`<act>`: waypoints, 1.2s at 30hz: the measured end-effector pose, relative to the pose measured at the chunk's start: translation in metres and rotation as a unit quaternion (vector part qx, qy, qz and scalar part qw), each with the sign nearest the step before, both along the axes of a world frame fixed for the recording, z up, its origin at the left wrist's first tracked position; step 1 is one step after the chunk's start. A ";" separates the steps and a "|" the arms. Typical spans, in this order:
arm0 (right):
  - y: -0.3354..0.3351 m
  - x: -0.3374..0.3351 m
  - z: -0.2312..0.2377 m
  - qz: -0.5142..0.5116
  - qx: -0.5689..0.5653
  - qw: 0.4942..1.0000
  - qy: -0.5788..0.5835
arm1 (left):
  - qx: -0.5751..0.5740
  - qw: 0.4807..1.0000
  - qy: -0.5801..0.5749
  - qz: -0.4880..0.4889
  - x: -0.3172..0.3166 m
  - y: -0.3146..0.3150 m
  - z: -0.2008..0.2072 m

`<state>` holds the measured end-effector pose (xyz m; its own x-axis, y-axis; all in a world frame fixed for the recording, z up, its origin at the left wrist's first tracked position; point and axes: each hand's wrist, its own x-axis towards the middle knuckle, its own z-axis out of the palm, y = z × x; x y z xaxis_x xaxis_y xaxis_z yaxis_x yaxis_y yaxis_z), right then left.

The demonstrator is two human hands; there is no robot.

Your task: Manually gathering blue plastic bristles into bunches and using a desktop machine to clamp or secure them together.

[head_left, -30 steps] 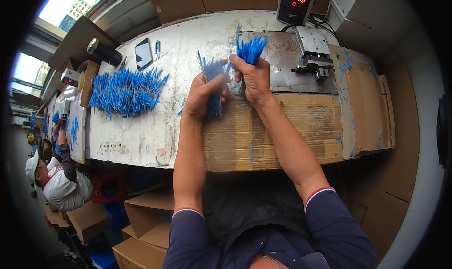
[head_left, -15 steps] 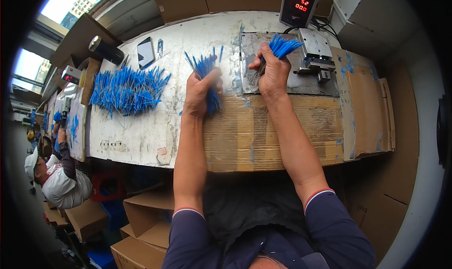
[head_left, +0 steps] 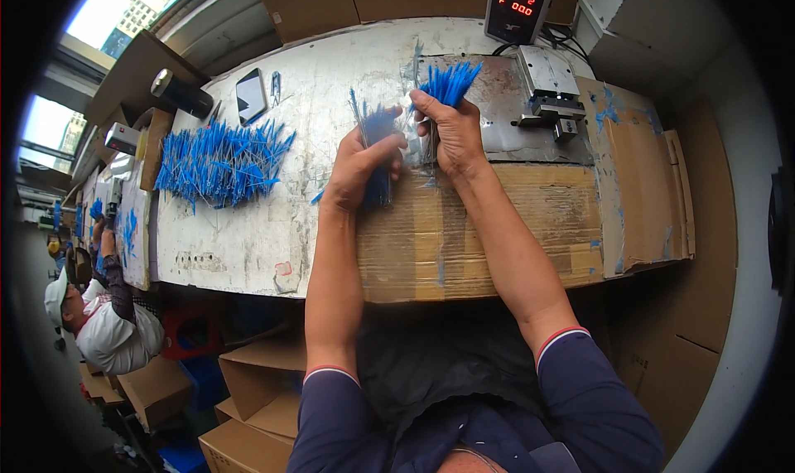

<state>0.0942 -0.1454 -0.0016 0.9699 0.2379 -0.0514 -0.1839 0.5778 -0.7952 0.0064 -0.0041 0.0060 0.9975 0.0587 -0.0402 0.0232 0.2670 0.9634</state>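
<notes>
My right hand is wrapped round a bundle of thin wires with blue tips, the blue ends fanning out above the fist. Just to its left, my left hand grips a looser bunch of the same blue-tipped wires. That bunch is blurred, with ends poking out above and below the fingers. The two hands are close together but apart, over the worktable. Farther left, a wide heap of blue-tipped wires lies on the white tabletop.
A metal plate bearing a small clamp-like fixture is at the right, with a red-digit display box behind it. Flattened cardboard covers the front. A phone and black cylinder lie back left. A co-worker is at far left.
My right hand has moved left with its bundle, off the metal plate and toward my left hand. My left hand has shifted slightly. The digits on the display differ.
</notes>
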 end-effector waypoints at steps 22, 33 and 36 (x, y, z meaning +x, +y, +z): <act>-0.009 0.003 0.014 -0.085 0.006 0.996 -0.037 | -0.033 0.999 -0.012 -0.038 0.001 0.006 -0.004; -0.013 -0.003 0.015 0.104 -0.084 0.991 -0.023 | -0.138 0.988 -0.052 -0.051 -0.001 0.010 -0.006; -0.014 -0.009 0.022 0.152 -0.112 0.981 -0.037 | -0.110 0.990 -0.041 -0.076 -0.003 0.009 -0.003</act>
